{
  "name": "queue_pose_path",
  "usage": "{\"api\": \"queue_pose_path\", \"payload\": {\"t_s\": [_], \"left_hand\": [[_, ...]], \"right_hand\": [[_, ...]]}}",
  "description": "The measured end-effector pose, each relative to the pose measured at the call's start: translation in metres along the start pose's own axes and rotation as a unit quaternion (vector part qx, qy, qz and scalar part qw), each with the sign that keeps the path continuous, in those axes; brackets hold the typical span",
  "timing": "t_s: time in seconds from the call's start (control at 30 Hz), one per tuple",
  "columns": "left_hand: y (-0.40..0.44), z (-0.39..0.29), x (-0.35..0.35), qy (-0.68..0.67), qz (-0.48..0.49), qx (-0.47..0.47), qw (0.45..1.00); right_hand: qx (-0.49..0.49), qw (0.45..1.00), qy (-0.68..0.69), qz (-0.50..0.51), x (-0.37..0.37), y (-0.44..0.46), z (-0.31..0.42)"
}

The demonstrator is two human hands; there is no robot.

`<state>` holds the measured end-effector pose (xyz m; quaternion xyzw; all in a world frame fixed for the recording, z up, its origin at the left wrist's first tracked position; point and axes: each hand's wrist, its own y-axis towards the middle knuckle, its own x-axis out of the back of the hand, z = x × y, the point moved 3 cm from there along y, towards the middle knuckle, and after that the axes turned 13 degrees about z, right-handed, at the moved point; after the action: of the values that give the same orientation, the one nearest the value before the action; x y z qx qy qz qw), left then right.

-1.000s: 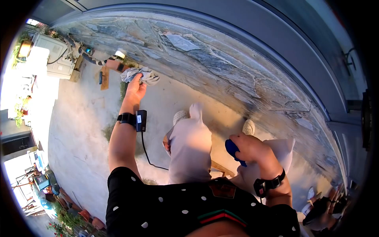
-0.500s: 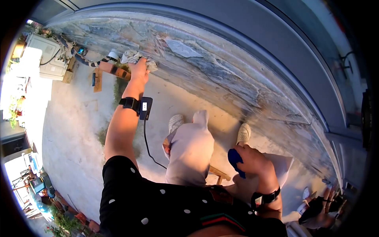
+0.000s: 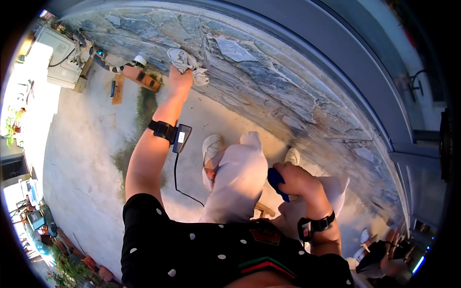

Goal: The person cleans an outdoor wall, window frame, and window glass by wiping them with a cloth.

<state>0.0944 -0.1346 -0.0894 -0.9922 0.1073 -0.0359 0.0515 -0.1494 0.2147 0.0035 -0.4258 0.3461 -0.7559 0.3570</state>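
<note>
My left hand (image 3: 180, 81) stretches out to the stone-faced wall (image 3: 259, 89). Its fingers are closed on a crumpled pale grey rag (image 3: 185, 61), which is pressed against the stone. Part of the rag spreads beyond the knuckles. Near my right knee, my right hand (image 3: 297, 179) is wrapped round a dark blue cloth (image 3: 276, 183); most of it is hidden by the palm. Each forearm wears a black strap with a small device; a cable runs from the device (image 3: 181, 138) on the left forearm.
Beyond my left hand lie an orange-brown block (image 3: 141, 78), a white-topped object (image 3: 139, 60) and a wrapped hose (image 3: 103, 65). A white outdoor unit (image 3: 62, 57) stands farther left. Below me is a wooden stool (image 3: 264, 210). Another person (image 3: 384, 257) is at the lower right.
My left hand has slid the rag a little to the right along the wall. My right hand with the blue cloth has shifted slightly left and up. The view has tilted a little.
</note>
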Motion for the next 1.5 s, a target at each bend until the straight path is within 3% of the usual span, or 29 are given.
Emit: {"api": "queue_pose_path", "payload": {"t_s": [0.03,0.07,0.1,0.17,0.27,0.4,0.47,0.53,0.63,0.67,0.8,0.87,0.97,1.07,1.13,1.17,1.23,1.27,1.33,1.37,1.5], "left_hand": [[0.011,-0.016,0.015,-0.008,-0.046,0.024,0.999],[0.025,-0.016,0.032,-0.006,-0.062,-0.017,0.998],[0.051,0.007,0.053,0.014,-0.109,-0.011,0.994],[0.077,0.05,0.069,-0.021,-0.105,0.024,0.994],[0.034,0.036,0.017,0.051,-0.092,0.102,0.989],[-0.022,0.045,-0.04,-0.02,-0.002,0.233,0.972],[-0.02,0.124,-0.064,0.071,0.076,0.196,0.975],[-0.054,0.106,-0.093,-0.004,0.228,0.302,0.926],[-0.058,0.136,-0.112,-0.123,0.229,0.304,0.917],[-0.045,0.158,-0.101,-0.099,0.245,0.308,0.914],[0.004,0.165,-0.037,-0.134,0.064,0.256,0.955],[0.014,0.125,-0.016,-0.19,-0.044,0.234,0.953],[0.034,0.118,0.008,-0.117,-0.032,0.235,0.964],[0.03,0.143,-0.011,-0.06,-0.042,0.247,0.966],[0.005,0.152,-0.039,-0.075,0.071,0.307,0.946],[0.008,0.216,-0.053,-0.026,0.208,0.226,0.951],[-0.022,0.221,-0.089,-0.11,0.326,0.247,0.906],[-0.057,0.16,-0.122,-0.24,0.303,0.346,0.855],[-0.077,0.156,-0.16,-0.274,0.422,0.389,0.772],[-0.089,0.123,-0.167,-0.266,0.41,0.421,0.764],[-0.077,0.16,-0.158,-0.283,0.375,0.397,0.788]], "right_hand": [[-0.003,1.0,0.004,-0.009,0.001,-0.001,0.0],[-0.005,1.0,0.001,-0.006,0.0,-0.001,0.001],[0.0,1.0,0.002,-0.004,0.0,-0.002,0.001],[0.005,1.0,0.001,-0.002,0.0,-0.001,0.002],[0.003,1.0,-0.007,0.012,-0.002,0.002,-0.001],[0.007,1.0,0.011,0.008,-0.002,0.002,0.003],[0.022,1.0,-0.007,0.021,-0.002,0.005,0.005],[0.025,0.999,-0.009,0.024,-0.003,0.007,0.004],[0.006,1.0,-0.007,0.023,0.007,0.002,0.006],[-0.012,1.0,-0.001,0.024,0.008,0.0,0.006],[-0.02,0.999,0.017,0.026,0.007,-0.002,-0.001],[-0.022,0.999,0.012,0.03,0.006,-0.003,-0.001],[-0.009,1.0,0.016,0.002,0.005,-0.004,-0.003],[-0.009,1.0,0.004,-0.012,0.003,-0.006,-0.002],[-0.007,1.0,0.006,-0.007,0.002,-0.006,0.0],[-0.005,1.0,0.004,-0.004,0.003,-0.006,0.001],[0.0,1.0,0.006,-0.001,0.002,-0.005,0.001],[0.005,1.0,0.005,0.002,0.002,-0.005,0.001],[0.003,1.0,0.002,0.002,0.003,-0.003,0.0],[0.002,1.0,0.0,0.003,0.003,-0.003,-0.001],[-0.009,1.0,0.003,0.008,0.004,-0.002,-0.004]]}}
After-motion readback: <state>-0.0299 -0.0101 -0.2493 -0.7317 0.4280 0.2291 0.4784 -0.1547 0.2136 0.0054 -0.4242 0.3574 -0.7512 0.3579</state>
